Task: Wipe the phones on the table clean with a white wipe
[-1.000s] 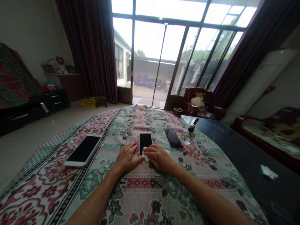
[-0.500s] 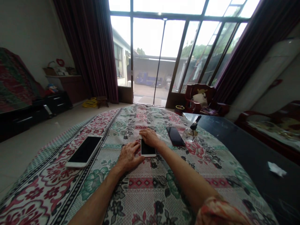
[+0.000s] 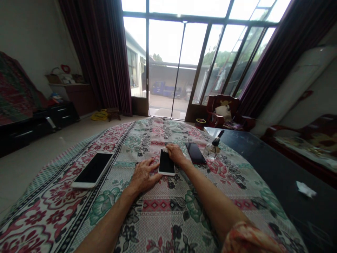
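Observation:
A white-framed smartphone lies screen up on the patterned cloth, between both hands. My left hand rests flat to its left with fingers spread, thumb and fingertips touching the phone's left edge. My right hand is closed over the upper right corner of the phone, pressing a white tissue that shows only in part under the fingers. Just right of that hand lies a dark smartphone. A larger white smartphone lies further left, its dark screen facing up.
A clear glass bottle with a black brush-like top stands right of the dark phone. The floral tablecloth covers the round surface. Beside it is a black table with a crumpled white tissue.
My right hand has slid right across the phone's top, uncovering more of the screen. My left hand stays at the phone's left edge.

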### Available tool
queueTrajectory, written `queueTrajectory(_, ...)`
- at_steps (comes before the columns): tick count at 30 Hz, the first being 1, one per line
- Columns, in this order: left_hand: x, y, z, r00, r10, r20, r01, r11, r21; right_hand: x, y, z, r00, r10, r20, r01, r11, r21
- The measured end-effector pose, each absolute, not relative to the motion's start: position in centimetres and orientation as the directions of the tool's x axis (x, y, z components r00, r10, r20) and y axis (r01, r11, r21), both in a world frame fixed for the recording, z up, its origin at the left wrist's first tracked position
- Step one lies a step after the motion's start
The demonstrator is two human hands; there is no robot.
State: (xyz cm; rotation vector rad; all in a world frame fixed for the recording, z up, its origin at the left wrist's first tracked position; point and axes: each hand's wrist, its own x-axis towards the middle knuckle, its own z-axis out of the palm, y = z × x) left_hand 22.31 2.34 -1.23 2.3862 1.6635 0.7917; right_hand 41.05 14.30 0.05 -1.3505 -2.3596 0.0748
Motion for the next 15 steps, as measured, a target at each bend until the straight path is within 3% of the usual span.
queueTrajectory(15, 22.4, 2.2, -1.3, 0.234, 0.914, 0.331, 0.847, -0.359, 0.392, 44.8, 3.3, 0.1, -0.627, 0.712, 0.317, 0.691, 0.696, -0.195)
